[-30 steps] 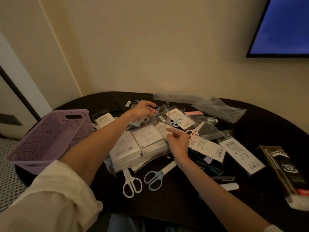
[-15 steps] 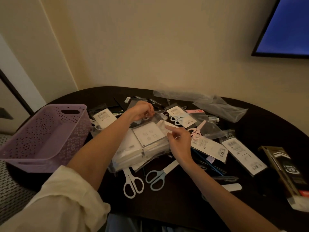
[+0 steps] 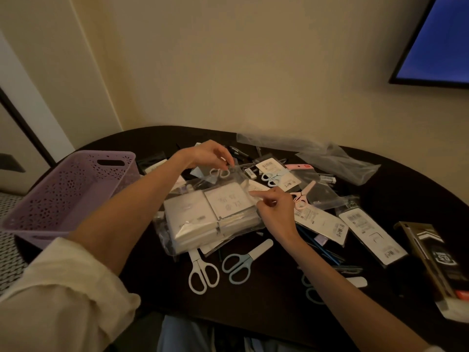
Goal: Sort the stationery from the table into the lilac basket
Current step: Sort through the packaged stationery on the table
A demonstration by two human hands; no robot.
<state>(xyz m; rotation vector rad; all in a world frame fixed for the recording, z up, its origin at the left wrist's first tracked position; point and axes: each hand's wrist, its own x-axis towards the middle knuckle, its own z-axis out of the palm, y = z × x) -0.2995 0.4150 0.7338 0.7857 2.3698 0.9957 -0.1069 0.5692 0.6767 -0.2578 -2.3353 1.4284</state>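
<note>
Head view shows a dark surface [image 3: 279,295] covered with stationery, and a lilac basket [image 3: 68,191] standing at its left edge. Left hand [image 3: 208,154] reaches over the far part of the pile and its grip pinches a clear packet with white scissors [image 3: 219,174] between curled fingers, lifted a little above the pile. Right hand [image 3: 275,212] rests on the right edge of a big clear bag of white pads [image 3: 210,219]; its forefinger points left and the other fingers are curled, but I cannot tell if this grip holds the bag. Near the person lie loose white scissors [image 3: 201,273] and blue scissors [image 3: 239,265], side by side. Right of the hands lie pink scissors [image 3: 303,195], white barcode packets [image 3: 373,237] and a dark box [image 3: 441,265]. A crumpled clear bag [image 3: 335,161] lies far right.
</note>
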